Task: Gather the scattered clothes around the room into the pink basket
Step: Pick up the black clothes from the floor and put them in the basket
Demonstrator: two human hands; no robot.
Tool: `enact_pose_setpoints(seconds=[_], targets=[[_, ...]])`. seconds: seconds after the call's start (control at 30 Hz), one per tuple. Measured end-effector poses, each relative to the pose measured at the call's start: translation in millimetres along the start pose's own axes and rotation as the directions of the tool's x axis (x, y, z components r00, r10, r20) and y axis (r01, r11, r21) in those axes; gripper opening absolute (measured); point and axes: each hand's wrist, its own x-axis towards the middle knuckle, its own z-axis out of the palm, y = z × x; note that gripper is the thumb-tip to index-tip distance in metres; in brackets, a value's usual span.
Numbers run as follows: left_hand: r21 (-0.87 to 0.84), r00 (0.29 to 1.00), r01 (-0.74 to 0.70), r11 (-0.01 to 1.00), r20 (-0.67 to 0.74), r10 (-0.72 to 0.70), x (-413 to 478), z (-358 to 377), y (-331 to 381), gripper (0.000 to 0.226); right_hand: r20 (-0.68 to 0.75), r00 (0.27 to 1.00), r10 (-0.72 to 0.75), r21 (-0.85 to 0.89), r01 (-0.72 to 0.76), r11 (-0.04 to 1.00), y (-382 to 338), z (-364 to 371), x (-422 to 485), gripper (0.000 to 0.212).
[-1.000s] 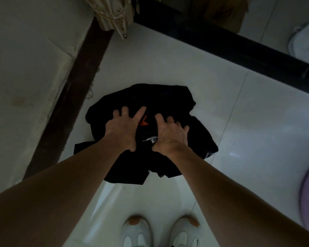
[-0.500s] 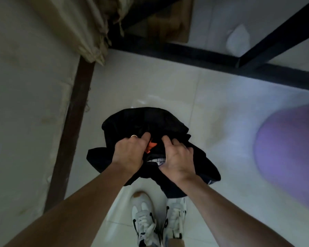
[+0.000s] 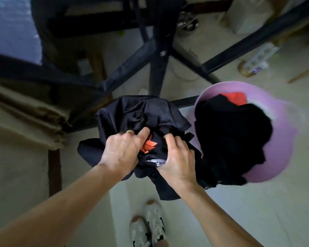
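1. Showing a round pink plastic basket (image 3: 282,157) on the pale floor at right, containing black clothes (image 3: 230,139) and a red piece (image 3: 236,98).
2. Holding a crumpled black fabric garment (image 3: 141,113) clear of the floor, just beside the basket's left rim.
3. Gripping the garment with the left hand (image 3: 122,151), fingers curled into the folds.
4. Gripping it likewise with the right hand (image 3: 177,157), beside an orange tag (image 3: 149,145).
5. Wearing a gold ring (image 3: 129,131) on a left finger.
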Motion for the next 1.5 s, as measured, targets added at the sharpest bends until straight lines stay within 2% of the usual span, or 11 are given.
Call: enact_pose_setpoints(seconds=[0.2, 0.33, 0.47, 0.57, 0.7, 0.8, 0.87, 0.97, 1.03, 1.23, 1.5], targets=[[-0.009, 0.966, -0.212, 0.977, -0.156, 0.208, 25, -89, 112, 0.062, -0.170, 0.983, 0.070, -0.102, -0.088, 0.991, 81, -133, 4, 0.057], [-0.058, 0.940, -0.299, 0.952, -0.189, 0.284, 54, -102, 187, 0.070, -0.245, 0.963, 0.115, -0.161, -0.158, 0.974, 148, -177, 10, 0.056], [-0.157, 0.946, -0.306, 0.939, -0.161, 0.281, 85, -93, 243, 0.073, -0.269, 0.958, 0.101, -0.208, -0.160, 0.965, 213, -191, 20, 0.057], [-0.238, 0.962, -0.271, 0.933, -0.094, 0.255, 113, -68, 278, 0.078, -0.212, 0.975, 0.072, -0.287, -0.132, 0.949, 268, -183, 40, 0.060], [-0.279, 0.973, -0.173, 0.945, 0.102, 0.208, 137, -21, 304, 0.083, -0.040, 0.998, 0.054, -0.339, -0.065, 0.939, 321, -158, 54, 0.065], [-0.200, 0.921, -0.083, 0.976, 0.359, 0.152, 140, 14, 315, 0.107, 0.104, 0.993, 0.048, -0.327, -0.011, 0.945, 344, -130, 50, 0.070], [-0.126, 0.875, -0.030, 0.992, 0.477, 0.087, 143, 32, 328, 0.126, 0.180, 0.981, 0.075, -0.277, -0.022, 0.961, 359, -111, 51, 0.072], [-0.035, 0.835, 0.018, 0.999, 0.551, 0.005, 139, 55, 338, 0.141, 0.222, 0.969, 0.106, -0.229, -0.054, 0.972, 365, -91, 49, 0.073], [0.004, 0.835, 0.048, 0.999, 0.548, -0.043, 140, 74, 344, 0.144, 0.222, 0.970, 0.102, -0.225, -0.051, 0.973, 373, -81, 50, 0.074], [0.088, 0.879, 0.027, 0.996, 0.472, -0.065, 162, 116, 353, 0.129, 0.194, 0.980, 0.033, -0.212, 0.009, 0.977, 399, -56, 59, 0.074], [0.077, 0.916, 0.062, 0.995, 0.392, -0.088, 229, 163, 352, 0.092, 0.159, 0.983, 0.095, -0.203, -0.062, 0.977, 430, 3, 79, 0.076]])
